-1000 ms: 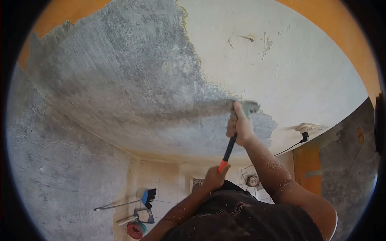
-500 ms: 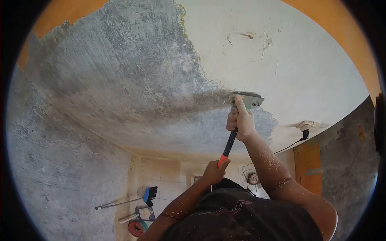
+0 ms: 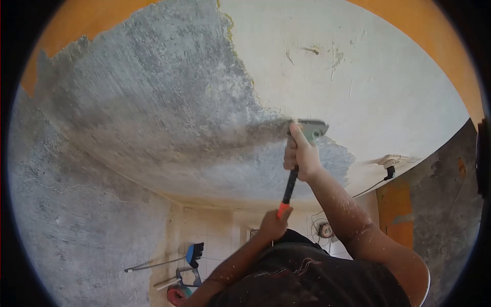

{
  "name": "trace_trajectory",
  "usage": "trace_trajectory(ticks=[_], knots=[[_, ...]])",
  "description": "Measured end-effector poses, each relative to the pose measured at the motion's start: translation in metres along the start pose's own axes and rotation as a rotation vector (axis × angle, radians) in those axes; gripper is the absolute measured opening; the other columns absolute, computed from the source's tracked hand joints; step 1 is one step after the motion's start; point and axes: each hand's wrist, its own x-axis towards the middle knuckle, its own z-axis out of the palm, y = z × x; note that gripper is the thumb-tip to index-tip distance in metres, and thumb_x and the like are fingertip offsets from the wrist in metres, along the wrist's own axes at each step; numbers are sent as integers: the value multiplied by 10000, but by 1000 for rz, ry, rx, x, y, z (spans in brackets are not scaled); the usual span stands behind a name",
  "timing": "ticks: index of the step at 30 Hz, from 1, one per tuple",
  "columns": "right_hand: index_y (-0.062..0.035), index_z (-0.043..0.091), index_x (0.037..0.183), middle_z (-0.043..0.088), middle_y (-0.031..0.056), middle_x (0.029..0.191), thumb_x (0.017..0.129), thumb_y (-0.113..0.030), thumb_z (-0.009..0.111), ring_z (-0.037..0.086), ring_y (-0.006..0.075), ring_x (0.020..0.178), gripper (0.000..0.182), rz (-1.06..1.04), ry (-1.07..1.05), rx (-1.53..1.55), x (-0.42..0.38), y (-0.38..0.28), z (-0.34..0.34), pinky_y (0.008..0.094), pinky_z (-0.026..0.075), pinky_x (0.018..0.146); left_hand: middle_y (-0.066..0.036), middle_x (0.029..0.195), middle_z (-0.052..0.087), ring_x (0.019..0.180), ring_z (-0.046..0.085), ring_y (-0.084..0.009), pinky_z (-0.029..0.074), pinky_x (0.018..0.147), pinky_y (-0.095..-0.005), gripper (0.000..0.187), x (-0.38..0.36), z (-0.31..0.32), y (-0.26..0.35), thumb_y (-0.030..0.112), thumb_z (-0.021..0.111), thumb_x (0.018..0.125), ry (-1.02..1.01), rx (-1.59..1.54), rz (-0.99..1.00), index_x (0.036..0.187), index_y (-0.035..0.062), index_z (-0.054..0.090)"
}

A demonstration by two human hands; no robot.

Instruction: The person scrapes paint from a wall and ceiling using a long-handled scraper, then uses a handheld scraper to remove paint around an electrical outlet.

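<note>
A long-handled wall scraper (image 3: 313,131) lies with its greyish head against the wall, at the border between white paint and bare grey plaster. My right hand (image 3: 306,152) is closed around the black handle just under the head, thumb pointing up it. Lower down, my left hand (image 3: 274,223) wraps the handle's red-orange end near my waist. Pale flakes cling to both forearms. The white paint (image 3: 388,87) spreads to the right of the head, and the scraped grey plaster (image 3: 174,77) to the left.
A wall socket with a black plug (image 3: 389,173) sits at the right, its cable running down. A blue-headed broom (image 3: 194,255), a dustpan (image 3: 189,278) and a reddish roll (image 3: 178,294) lie lower left. A round device (image 3: 325,230) rests on the tiled floor behind my right arm.
The scraper head and my right hand have shifted slightly to the left along the paint edge. Both hands keep their hold on the handle.
</note>
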Motion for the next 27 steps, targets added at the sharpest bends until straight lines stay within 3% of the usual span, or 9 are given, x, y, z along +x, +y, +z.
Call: trace_trajectory(ticks=[3,8,11,14,17,18,21,23,27], knots=[[-207,257,531,214,-69,446,850,-472,532,186,67,357,497,-33,-32,40,-3,-6,13,247,156,370,-135,526,555,489,569,-254,425,515,-386,534,8,-13,-1,478,503,851,12,-88,81,631,-3,578],[-206,253,526,215,-72,441,861,-471,512,174,70,355,500,45,-4,49,3,12,0,245,152,367,-124,501,544,481,561,-230,427,517,-381,550,-1,-3,-13,485,513,843,31,-51,-12,608,-8,577],[-190,283,544,250,-55,457,827,-464,570,227,85,365,488,-48,-161,99,3,-14,16,258,187,373,-125,494,530,448,506,-224,403,481,-364,557,1,-29,21,486,523,839,71,-39,148,591,-12,555],[-181,305,552,253,-57,460,832,-448,569,234,83,365,468,-50,-168,123,0,-22,19,252,191,370,-138,476,483,441,491,-216,374,460,-376,548,10,-33,20,469,538,834,104,-18,210,603,-27,540],[-182,333,567,268,-49,458,833,-458,564,248,87,355,448,-43,-57,54,4,16,-5,254,210,367,-131,493,508,468,522,-217,393,483,-376,554,-2,-8,-11,483,531,835,96,28,84,605,-20,552],[-183,337,570,276,-38,451,833,-458,562,257,94,345,443,26,-42,51,5,14,-2,272,225,362,-131,493,508,468,522,-217,393,483,-376,554,0,-14,-3,483,531,835,101,30,99,605,-20,552],[-181,345,574,279,-33,446,834,-461,559,258,99,339,438,-71,-66,28,0,-4,13,281,231,359,-102,504,524,475,525,-200,410,500,-360,552,4,-27,9,497,524,834,-4,-40,76,605,-5,541],[-210,270,540,222,-77,447,845,-461,546,187,68,351,482,-10,-102,80,0,-6,15,247,164,368,-99,503,522,475,524,-199,410,500,-359,552,2,-26,5,498,523,835,-5,-51,64,606,-5,538],[-212,264,536,229,-73,452,851,-455,540,194,68,355,484,-3,41,14,-2,17,4,239,175,374,-95,499,517,477,522,-193,414,508,-358,553,-9,-10,-2,502,517,839,-11,-55,34,616,-4,539]])
